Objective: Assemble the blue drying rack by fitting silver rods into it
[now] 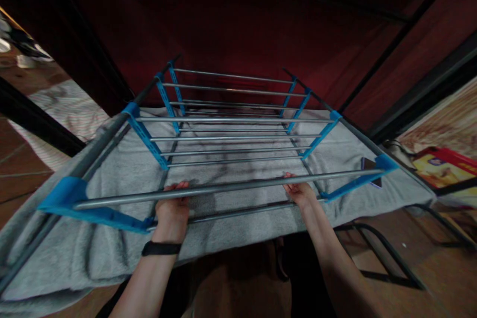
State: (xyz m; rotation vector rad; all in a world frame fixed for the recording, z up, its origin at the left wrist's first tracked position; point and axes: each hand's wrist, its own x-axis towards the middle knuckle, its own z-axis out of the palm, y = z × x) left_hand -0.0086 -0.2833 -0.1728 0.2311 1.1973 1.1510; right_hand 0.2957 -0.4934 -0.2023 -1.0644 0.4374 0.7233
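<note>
A drying rack (pixel 231 119) with grey metal bars and blue plastic brackets lies across a grey blanket (pixel 238 171). At its near end, my left hand (pixel 173 203) is palm up beneath the upper front bar (pixel 238 187), its fingers curled on the bar's far side. A black band (pixel 161 248) is round my left wrist. Farther right, my right hand (pixel 300 192) comes under the same bar, fingers bent up behind it. The lower front bar (pixel 231 214) passes beneath both wrists. The bars partly hide my fingers.
Dark red panels (pixel 238 30) stand behind the rack. A phone-like dark object (pixel 368 165) lies on the blanket by the right bracket. At right are a red and yellow box (pixel 445 164) and a black metal frame (pixel 387 253). Striped cloth (pixel 70 114) lies at left.
</note>
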